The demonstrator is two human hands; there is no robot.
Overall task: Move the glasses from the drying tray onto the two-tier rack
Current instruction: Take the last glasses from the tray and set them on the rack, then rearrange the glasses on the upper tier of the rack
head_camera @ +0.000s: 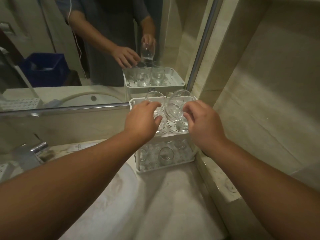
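Above the top tier of the white two-tier rack (pixel 173 135), the right hand (pixel 202 125) held a clear glass (pixel 174 108) between curled fingers and thumb, the glass tilted, lying just left of the fingertips and raised over the perforated shelf. Its wall was plain and transparent, rounded toward the base, with a thin rim catching the light. The left hand (pixel 143 120) hovered beside it with fingers spread and loosely bent, reaching toward another glass (pixel 154 99) that stood at the back left of the upper shelf; whether the fingertips touched that glass could not be told. More glasses (pixel 182 125) stood on the upper shelf under and between the two hands, and several others (pixel 166 155) sat on the lower tier, seen through the shelf's open front. The rack stood on a pale stone counter (pixel 173 196), in the corner where a mirror (pixel 69 66) met a tiled wall (pixel 259 84). A white basin (pixel 110 201) curved beneath the left forearm, with a chrome tap (pixel 37 149) at its far left. The mirror repeated the rack, the glasses and both hands.
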